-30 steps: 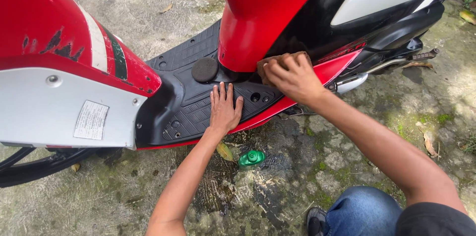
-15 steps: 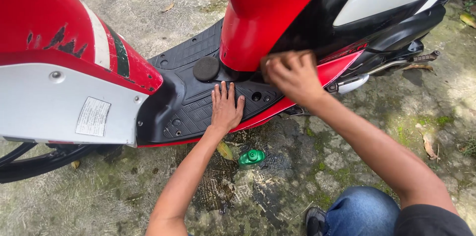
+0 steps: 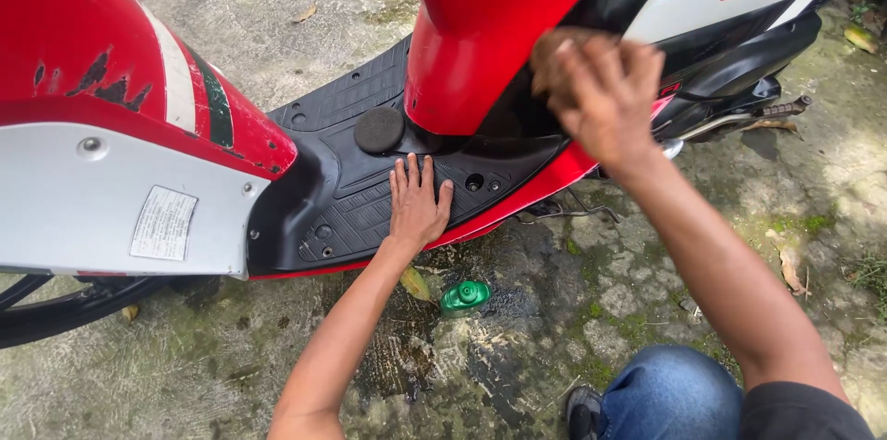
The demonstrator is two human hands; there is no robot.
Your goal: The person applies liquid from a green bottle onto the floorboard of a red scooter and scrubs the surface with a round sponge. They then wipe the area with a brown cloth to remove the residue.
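1. Brown sponge (image 3: 559,56) sits bunched in the right hand (image 3: 605,93), fingers curled tight over it; it has climbed from the low edge of the footboard, where it was a second ago, to the dark panel just beside the red centre column (image 3: 490,24).
2. That shift suggests the wiping has moved from the floor area up onto the scooter's body.
3. Left hand (image 3: 416,204) has stayed put: flat, fingers spread, holding nothing, pressed on the black ribbed footboard (image 3: 351,200) as a brace.
4. The sponge looks worn and damp, mostly hidden under the fingers.
5. A round black pad (image 3: 380,128) lies on the footboard near the column.
6. Below, a green bottle (image 3: 465,296) rests on wet, mossy concrete (image 3: 591,311), beside a yellow leaf (image 3: 415,283).
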